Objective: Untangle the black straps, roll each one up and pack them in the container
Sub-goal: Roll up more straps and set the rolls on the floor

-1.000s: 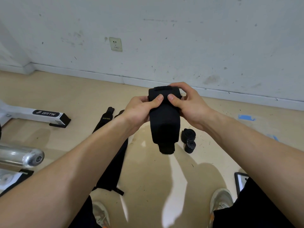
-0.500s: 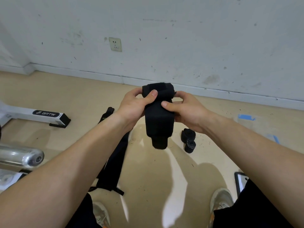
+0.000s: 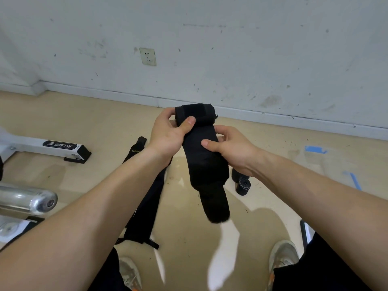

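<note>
I hold a wide black strap in the air in front of me. Its top end is wound into a roll, and my left hand grips that roll with the thumb across its front. My right hand holds the flat part just below, thumb on top. The free tail hangs down and ends above the floor. More black straps lie flat on the floor under my left forearm. Two rolled straps sit on the floor under my right wrist. No container is in sight.
A white machine foot marked BRTW and a chrome bar end lie at the left. The wall with a socket stands ahead. My shoes are at the bottom, and a dark-framed object lies at the right edge.
The roll has moved up and to the left with my left hand. My right hand slid down from the roll onto the flat strap, and the hanging tail is longer.
</note>
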Tool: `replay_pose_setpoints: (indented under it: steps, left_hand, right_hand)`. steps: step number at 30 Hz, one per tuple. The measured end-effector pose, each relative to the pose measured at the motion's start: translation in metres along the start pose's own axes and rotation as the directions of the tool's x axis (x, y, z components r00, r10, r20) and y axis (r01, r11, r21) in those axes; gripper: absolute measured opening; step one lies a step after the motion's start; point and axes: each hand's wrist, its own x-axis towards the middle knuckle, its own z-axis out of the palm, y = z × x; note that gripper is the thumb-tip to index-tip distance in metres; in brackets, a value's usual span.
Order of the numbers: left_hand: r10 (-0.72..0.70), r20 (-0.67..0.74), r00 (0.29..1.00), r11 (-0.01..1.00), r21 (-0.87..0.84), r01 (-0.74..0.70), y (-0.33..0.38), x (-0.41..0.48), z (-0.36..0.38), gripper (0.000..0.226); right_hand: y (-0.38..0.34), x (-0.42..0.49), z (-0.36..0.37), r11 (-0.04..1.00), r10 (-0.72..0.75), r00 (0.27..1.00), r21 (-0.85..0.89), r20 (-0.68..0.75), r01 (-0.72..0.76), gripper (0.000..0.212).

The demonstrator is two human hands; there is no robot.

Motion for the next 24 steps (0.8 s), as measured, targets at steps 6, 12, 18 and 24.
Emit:
replay_pose_setpoints:
  steps: [6, 12, 18, 24]
  left_hand:
    - [0.073, 0.006, 0.997, 0.991, 0.114, -0.073, -0.002, -0.003, 0.002, 0.029]
    - [0.068, 0.059, 0.996, 0.991, 0.111, -0.074, -0.001, -0.003, 0.002, 0.035]
    - [0.044, 0.186, 0.982, 0.994, 0.094, -0.062, -0.001, -0.009, 0.005, 0.041]
    - [-0.066, 0.232, 0.971, 0.998, 0.018, 0.063, 0.005, -0.009, 0.003, 0.049]
  right_hand:
    - [-0.004, -0.001, -0.007, 1.000, 0.009, 0.998, -0.012, 0.069, -0.008, 0.026]
    - [-0.014, 0.000, -0.014, 0.988, 0.129, 0.989, 0.078, 0.069, -0.135, 0.018]
    - [-0.013, 0.003, -0.018, 0.976, 0.213, 0.975, 0.034, 0.059, -0.216, 0.064]
    - [-0.009, 0.000, -0.019, 0.987, 0.154, 0.988, -0.045, -0.021, -0.155, 0.056]
